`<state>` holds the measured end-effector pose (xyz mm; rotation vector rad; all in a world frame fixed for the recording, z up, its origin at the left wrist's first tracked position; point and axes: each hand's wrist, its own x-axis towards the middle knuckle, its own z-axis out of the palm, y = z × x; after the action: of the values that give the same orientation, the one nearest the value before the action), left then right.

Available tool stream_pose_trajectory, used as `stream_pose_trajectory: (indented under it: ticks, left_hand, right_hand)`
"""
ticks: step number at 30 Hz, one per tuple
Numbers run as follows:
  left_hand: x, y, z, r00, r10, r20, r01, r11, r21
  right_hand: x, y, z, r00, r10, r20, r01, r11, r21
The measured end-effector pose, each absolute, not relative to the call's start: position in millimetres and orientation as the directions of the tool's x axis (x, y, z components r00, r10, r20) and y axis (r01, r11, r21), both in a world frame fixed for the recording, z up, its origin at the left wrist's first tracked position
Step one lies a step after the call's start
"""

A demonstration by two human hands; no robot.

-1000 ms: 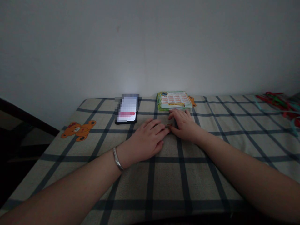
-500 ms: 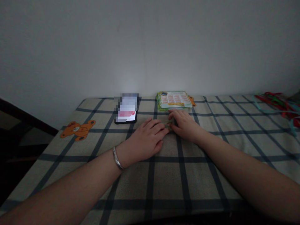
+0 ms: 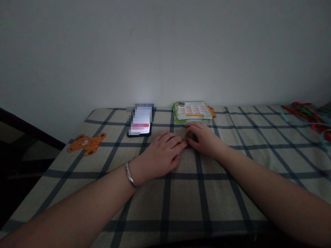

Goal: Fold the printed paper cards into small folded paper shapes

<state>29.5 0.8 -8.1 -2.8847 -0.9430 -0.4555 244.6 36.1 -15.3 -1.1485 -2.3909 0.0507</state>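
Observation:
My left hand (image 3: 161, 155), with a silver bangle (image 3: 130, 175) on the wrist, lies flat on the checked tablecloth (image 3: 181, 196), fingers stretched out toward the right. My right hand (image 3: 204, 139) rests just right of it with its fingers curled in and the tips drawn together. The fingertips of both hands meet at a small item (image 3: 185, 139) on the cloth, too small and dim to name. A stack of printed cards or booklets (image 3: 192, 110) lies just beyond my right hand.
A lit phone (image 3: 140, 120) lies at the back, left of the stack. An orange bear (image 3: 86, 143) is printed on the cloth at the left. Red and green ribbons (image 3: 307, 113) lie at the far right. The wall stands behind; the table's left edge drops into dark.
My right hand's fingers have curled in from a flatter spread and drawn toward my left fingertips. My left hand has stayed where it was.

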Motion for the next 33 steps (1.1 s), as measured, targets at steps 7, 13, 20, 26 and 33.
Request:
stream_pose_trajectory:
  ticks: [7, 13, 20, 26, 33]
  left_hand:
    - [28, 3, -8, 0.763, 0.565, 0.313, 0.581, -0.812, 0.052]
    - [23, 9, -7, 0.751, 0.579, 0.318, 0.590, -0.804, 0.071]
    - [21, 10, -7, 0.715, 0.606, 0.348, 0.616, -0.782, 0.094]
    - [21, 8, -11, 0.677, 0.595, 0.433, 0.632, -0.771, 0.072]
    - [22, 7, -4, 0.715, 0.541, 0.443, 0.580, -0.813, 0.057]
  right_hand:
    - [244, 39, -14, -0.540, 0.733, 0.413, 0.666, 0.672, -0.322]
    - [244, 37, -11, -0.562, 0.737, 0.376, 0.682, 0.670, -0.294]
    - [246, 32, -6, -0.626, 0.697, 0.350, 0.678, 0.708, -0.199]
    - [248, 29, 0, -0.669, 0.680, 0.299, 0.673, 0.725, -0.143]
    - [248, 28, 0, -0.723, 0.628, 0.289, 0.661, 0.750, 0.023]
